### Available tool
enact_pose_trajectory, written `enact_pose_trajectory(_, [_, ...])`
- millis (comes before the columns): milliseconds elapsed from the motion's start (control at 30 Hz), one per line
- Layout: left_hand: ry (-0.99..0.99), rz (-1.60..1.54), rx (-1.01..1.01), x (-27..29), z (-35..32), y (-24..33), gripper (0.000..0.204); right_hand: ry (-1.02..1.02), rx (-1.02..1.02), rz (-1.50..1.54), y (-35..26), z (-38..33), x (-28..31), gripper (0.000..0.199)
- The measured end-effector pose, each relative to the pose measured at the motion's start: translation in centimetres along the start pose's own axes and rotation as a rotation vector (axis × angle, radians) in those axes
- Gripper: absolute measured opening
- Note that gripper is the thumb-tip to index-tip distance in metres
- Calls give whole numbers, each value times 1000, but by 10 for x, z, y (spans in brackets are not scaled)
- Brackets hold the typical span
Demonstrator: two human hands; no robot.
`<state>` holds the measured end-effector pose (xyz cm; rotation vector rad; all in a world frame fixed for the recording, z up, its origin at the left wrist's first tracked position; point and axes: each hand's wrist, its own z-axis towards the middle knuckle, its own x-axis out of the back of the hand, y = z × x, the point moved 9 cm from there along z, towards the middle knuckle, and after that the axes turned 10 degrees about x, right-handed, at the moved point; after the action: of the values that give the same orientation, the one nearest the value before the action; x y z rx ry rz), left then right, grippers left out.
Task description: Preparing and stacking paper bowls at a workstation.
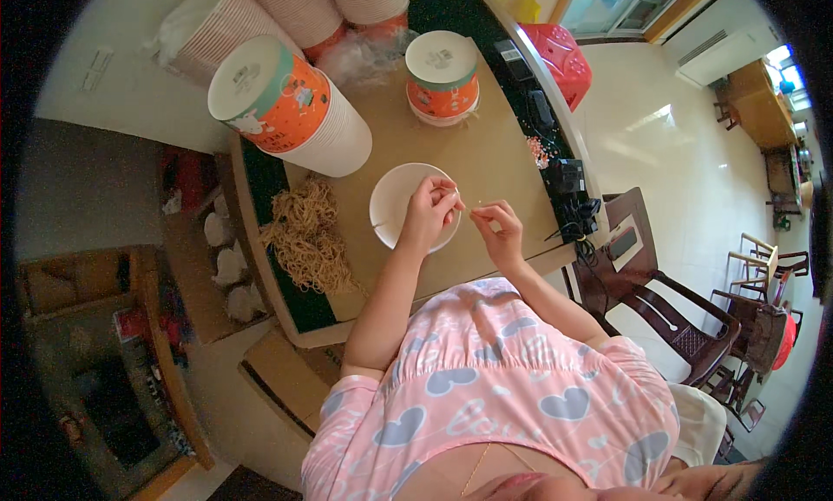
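My left hand [436, 208] is closed in a pinch above a white paper bucket [390, 193], its forearm crossing the rim. Just right of the bucket, my right hand [501, 232] also pinches, thumb against forefinger. A short bit of thin yellowish string [466, 213] shows between the fingertips of both hands; its ends are hidden. The bucket's round white inside faces up, with a small dark mark near its left edge. A tangled heap of beige strings [304, 236] lies left of it. Beyond stands an upside-down orange-and-green paper bucket [443, 95], with others nested under it.
A tall leaning stack of paper buckets [299, 115] is at the back left, with wrapped stacks [295, 11] behind. Along the right table edge lie black chargers [568, 176] and small pink-white bits [538, 151]. A dark wooden chair [659, 301] with a phone [624, 242] stands right.
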<state>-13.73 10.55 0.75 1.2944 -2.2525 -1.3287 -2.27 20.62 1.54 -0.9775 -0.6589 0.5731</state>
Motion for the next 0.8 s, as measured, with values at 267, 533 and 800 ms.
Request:
enact_pose_trajectory(267, [4,145,99,24,-18,-48,20,-14,-22,32,16,-7,-14,10])
enact_pose_trajectory(533, [-72,167,328,31,36,-90,22,-8,-205,221,37,-24,-21,7])
enact_pose_trajectory(800, [-187,94,472,19,40,-90,25,-9,-264,302,41,-27,-20,9])
